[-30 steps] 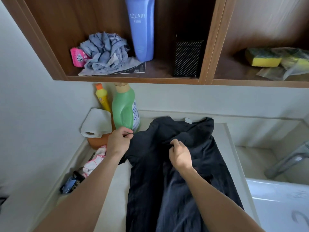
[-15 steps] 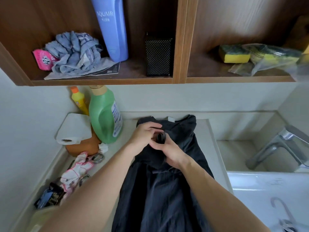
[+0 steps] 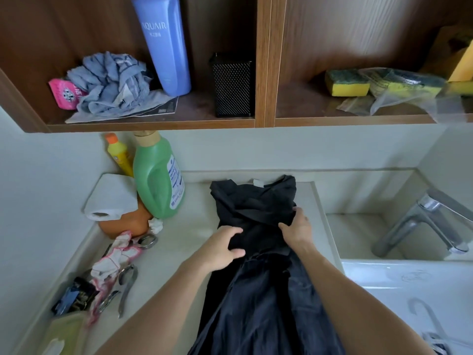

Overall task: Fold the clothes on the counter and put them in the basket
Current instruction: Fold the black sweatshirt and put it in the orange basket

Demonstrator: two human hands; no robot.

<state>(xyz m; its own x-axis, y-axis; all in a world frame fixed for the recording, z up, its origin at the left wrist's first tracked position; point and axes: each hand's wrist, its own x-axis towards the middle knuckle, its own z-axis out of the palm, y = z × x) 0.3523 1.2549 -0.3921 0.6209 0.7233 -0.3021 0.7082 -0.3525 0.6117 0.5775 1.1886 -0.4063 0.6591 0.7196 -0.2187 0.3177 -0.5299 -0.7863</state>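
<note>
A black garment point(image 3: 256, 290) lies lengthwise on the pale counter point(image 3: 184, 242), collar and white label toward the back wall, its lower part hanging off the front edge. Both sleeves are folded across the chest. My left hand point(image 3: 222, 248) grips the cloth at the garment's left side, fingers curled into the fabric. My right hand point(image 3: 298, 230) holds the folded sleeve at the right side, thumb over the edge. No basket is in view.
A green detergent bottle point(image 3: 158, 178), a yellow bottle point(image 3: 119, 155), a paper roll point(image 3: 110, 198) and an orange tub stand at the back left. Pliers, clips and rags lie along the left edge. A sink with a metal tap point(image 3: 425, 221) is on the right. Shelves hang overhead.
My left hand brought the left sleeve across the chest; both hands met mid-garment, then parted to its sides. The view shifted right.
</note>
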